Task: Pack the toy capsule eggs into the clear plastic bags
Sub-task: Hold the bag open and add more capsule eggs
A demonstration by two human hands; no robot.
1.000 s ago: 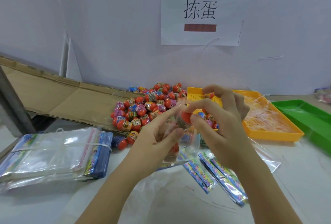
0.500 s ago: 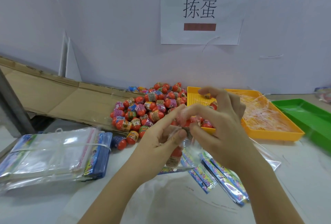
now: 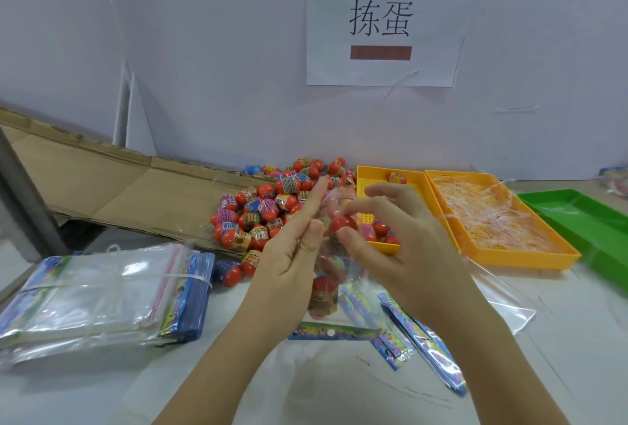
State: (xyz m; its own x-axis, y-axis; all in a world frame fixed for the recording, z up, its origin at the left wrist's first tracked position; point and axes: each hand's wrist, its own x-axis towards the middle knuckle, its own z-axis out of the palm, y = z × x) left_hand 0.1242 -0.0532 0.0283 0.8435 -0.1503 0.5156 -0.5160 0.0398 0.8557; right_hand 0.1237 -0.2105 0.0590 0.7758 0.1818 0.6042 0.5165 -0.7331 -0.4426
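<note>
A clear plastic bag point(image 3: 334, 275) hangs between my hands above the table, with a red toy capsule egg point(image 3: 324, 292) showing inside it. My left hand point(image 3: 289, 261) pinches the bag's mouth with its thumb while the index finger points straight up. My right hand point(image 3: 394, 248) pinches another red egg point(image 3: 343, 223) between thumb and fingertips, right at the bag's opening. Behind the hands lies a heap of loose eggs point(image 3: 268, 210) with red caps and printed bands.
A yellow tray point(image 3: 377, 183) holds a few eggs. A second yellow tray point(image 3: 509, 254) carries thin plastic strips, and a green tray point(image 3: 577, 217) stands at the right. Banded empty bags point(image 3: 102, 288) lie at the left, with cardboard point(image 3: 119, 186) behind. Printed header cards point(image 3: 407, 333) lie under my right wrist.
My hands have drawn slightly apart and the left index finger has straightened. A red egg now sits at my right fingertips over the bag's mouth; the bag hangs lower with an egg inside.
</note>
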